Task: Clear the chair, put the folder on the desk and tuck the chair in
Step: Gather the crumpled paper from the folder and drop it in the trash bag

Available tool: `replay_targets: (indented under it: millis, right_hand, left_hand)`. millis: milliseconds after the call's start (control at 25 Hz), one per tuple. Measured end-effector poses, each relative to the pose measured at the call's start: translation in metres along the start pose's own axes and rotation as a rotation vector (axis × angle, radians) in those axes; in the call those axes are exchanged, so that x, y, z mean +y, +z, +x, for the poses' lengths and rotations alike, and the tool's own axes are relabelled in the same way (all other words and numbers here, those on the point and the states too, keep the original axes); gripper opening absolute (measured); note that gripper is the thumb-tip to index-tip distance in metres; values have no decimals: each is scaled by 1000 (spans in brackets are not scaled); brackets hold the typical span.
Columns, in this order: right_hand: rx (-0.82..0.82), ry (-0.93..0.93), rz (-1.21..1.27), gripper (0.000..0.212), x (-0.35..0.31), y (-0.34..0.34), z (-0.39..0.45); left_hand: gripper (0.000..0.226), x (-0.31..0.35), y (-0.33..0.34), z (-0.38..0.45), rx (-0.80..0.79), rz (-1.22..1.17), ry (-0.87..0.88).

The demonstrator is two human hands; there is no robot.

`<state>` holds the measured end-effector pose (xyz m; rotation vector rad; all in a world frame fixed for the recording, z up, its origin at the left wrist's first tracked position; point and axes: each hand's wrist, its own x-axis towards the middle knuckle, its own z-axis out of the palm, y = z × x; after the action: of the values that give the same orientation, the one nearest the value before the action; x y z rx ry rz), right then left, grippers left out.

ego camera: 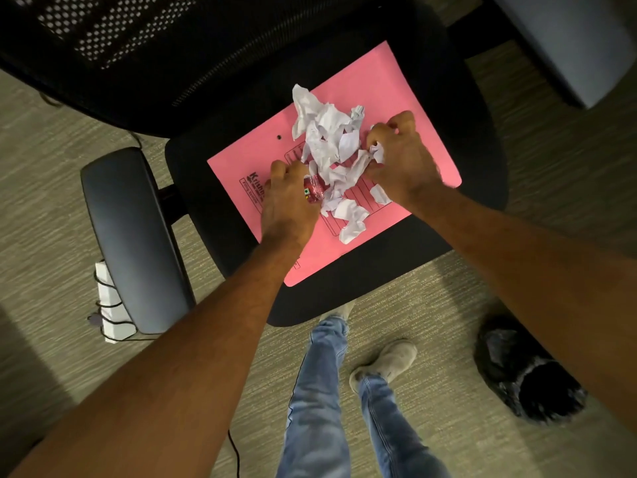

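A pink folder (406, 94) lies flat on the black seat of an office chair (475, 139). On the folder sits a heap of crumpled white paper scraps (327, 132), with a small red wrapper (313, 192) at its left edge. My left hand (287, 201) rests on the heap's left side, fingers curled over the wrapper and scraps. My right hand (401, 157) is on the heap's right side, fingers closed around several scraps. Both hands press in on the pile from opposite sides.
The chair's mesh backrest (138, 46) is at the top left, one armrest (134, 236) on the left and another (568, 39) at the top right. A white power strip (110, 305) with cables lies on the carpet. A black bin-lined bag (524, 370) sits at the right. My legs stand below the seat.
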<state>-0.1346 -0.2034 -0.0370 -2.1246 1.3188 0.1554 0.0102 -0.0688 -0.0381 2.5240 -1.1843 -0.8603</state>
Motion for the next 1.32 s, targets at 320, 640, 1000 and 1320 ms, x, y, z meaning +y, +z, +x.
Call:
replay_targets:
  millis: [320,640,1000,1320]
  right_hand:
    - [54,77,115,23,23,-7,-11]
    - [-96,184,243,92,5,12,-61]
    - [-22,48,-168,84,-14,47,-76]
    - [55,12,186,27,-9,49,-79]
  left_hand:
    - [42,3,-9,-4,32,-211,-104]
    - [28,-4,3,-22,1,-248,-163]
    - [22,-9,5,-35,8,-260,-191]
    - [28,-14,9,-44,-15,-301,-166]
